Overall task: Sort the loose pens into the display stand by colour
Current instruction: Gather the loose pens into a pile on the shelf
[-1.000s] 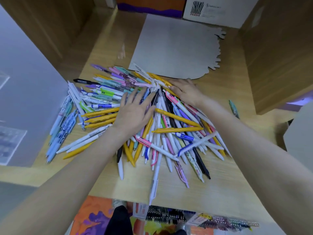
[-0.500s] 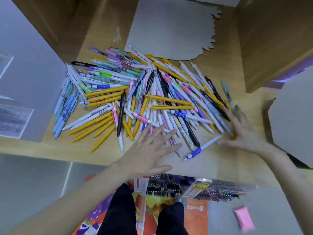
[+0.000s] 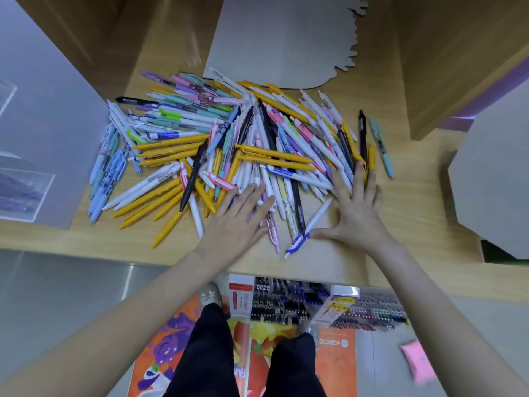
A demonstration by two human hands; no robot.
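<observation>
Both hands lie flat with fingers spread and straight, gripping nothing. The left hand point(image 3: 237, 217) presses its fingertips onto the near edge of the pile of pens point(image 3: 229, 150), and the right hand point(image 3: 353, 213) rests palm-down beside it, its fingers reaching over the pens just ahead while its thumb touches a white pen with a blue clip point(image 3: 307, 229). Laid like this, the hands seem meant to corral and spread the heap so the colours can be read before any picking begins.

The pens sprawl across the wooden counter point(image 3: 415, 202) ahead of and between the hands, crossing one another in a loose fan. Yellow barrels cluster ahead of the left hand; pale blue ones lie well off to its left; white, pink, purple, teal and a few black ones are mixed through the middle. One teal pen point(image 3: 380, 146) lies apart, ahead of the right hand.

A display stand point(image 3: 320, 308) filled with pens sits below the counter edge, nearer the body than either hand
</observation>
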